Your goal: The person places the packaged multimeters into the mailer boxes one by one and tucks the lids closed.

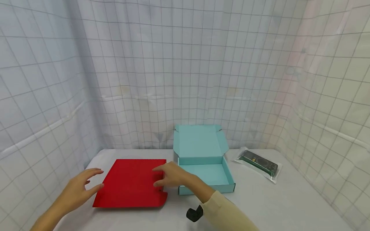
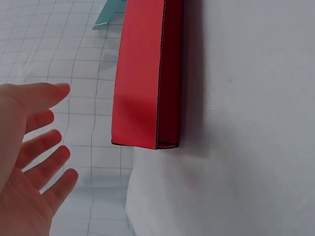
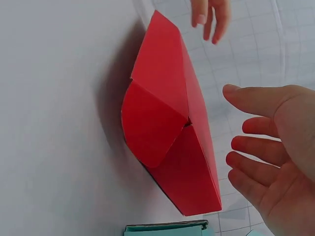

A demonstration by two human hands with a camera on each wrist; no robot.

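Observation:
A red cardboard box (image 1: 133,183) lies on the white table, its lid down and a front flap sticking out at the right corner. Beside its left edge is my left hand (image 1: 73,194), fingers spread and loosely bent. My right hand (image 1: 174,175) reaches over the box's right edge in the head view. Both wrist views show a gap between each hand and the red cardboard. In the right wrist view the rounded side flap (image 3: 152,125) stands outside the box wall. Neither hand holds anything.
A light teal box (image 1: 206,173) stands with its lid up, right of the red one. Further right lies a dark device in a clear plastic bag (image 1: 258,163). Grid-patterned curtains (image 1: 199,73) surround the white table (image 1: 289,199) at the back and sides.

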